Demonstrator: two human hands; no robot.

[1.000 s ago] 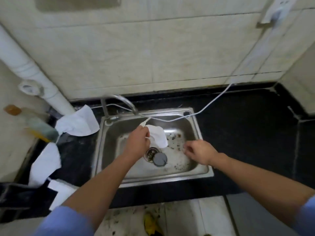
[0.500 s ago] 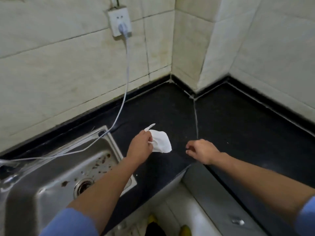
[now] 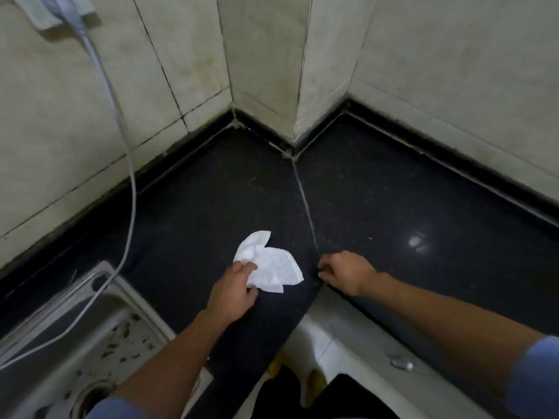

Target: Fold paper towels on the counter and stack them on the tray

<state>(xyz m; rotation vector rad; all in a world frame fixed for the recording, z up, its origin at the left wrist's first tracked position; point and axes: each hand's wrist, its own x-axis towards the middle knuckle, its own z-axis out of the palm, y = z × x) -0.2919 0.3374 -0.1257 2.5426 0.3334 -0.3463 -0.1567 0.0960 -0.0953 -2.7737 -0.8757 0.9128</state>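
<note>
No text, label, brand, number or sign can be read anywhere in the view. The paper towel (image 3: 270,265) carries only a faint embossed pattern, with no lettering that can be made out, and the wall socket (image 3: 57,9) at the top left shows no legible marking.

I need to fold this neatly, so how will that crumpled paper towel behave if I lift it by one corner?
The paper towel looks thin and creased, so it will probably droop limply. It likely weighs almost nothing: the left hand pinches only its edge. The right hand is free to flatten it.
</note>
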